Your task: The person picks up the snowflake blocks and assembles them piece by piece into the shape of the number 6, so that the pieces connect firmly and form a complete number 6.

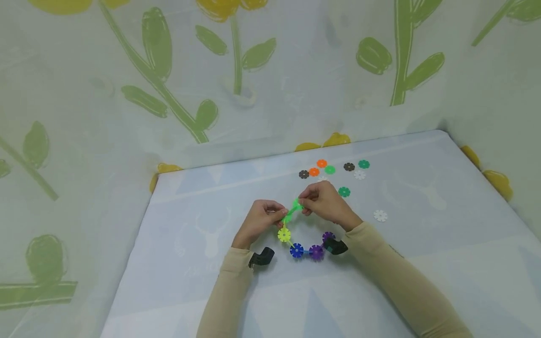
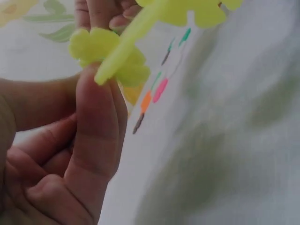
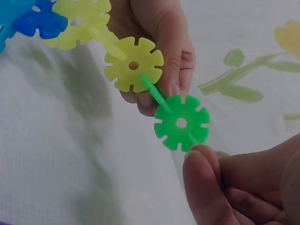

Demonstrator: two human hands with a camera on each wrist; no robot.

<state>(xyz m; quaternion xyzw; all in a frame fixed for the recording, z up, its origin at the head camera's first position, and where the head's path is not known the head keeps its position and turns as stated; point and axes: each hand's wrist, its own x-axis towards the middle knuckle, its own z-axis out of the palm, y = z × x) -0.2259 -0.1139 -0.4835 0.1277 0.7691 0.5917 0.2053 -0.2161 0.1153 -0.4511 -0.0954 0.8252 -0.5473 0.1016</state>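
Note:
A chain of slotted plastic snowflake discs hangs between the two hands, running through green, yellow, blue and purple. My left hand (image 1: 261,218) pinches it at a yellow disc (image 2: 110,51) near its green end. My right hand (image 1: 326,203) holds the green end with thumb and forefinger, at the lower edge of a green disc (image 3: 182,123); what is between those fingertips is mostly hidden. Below the hands, the chain curves through a yellow disc (image 1: 284,234), a blue disc (image 1: 297,250) and a purple disc (image 1: 316,252). A black wrist camera (image 1: 336,246) partly covers its purple end.
Loose discs lie beyond the hands: a brown disc (image 1: 304,174), an orange disc (image 1: 313,172), a green disc (image 1: 344,192) and several others. A white disc (image 1: 380,215) sits apart at the right. Flower-patterned cloth (image 1: 296,108) rises behind the table (image 1: 177,291).

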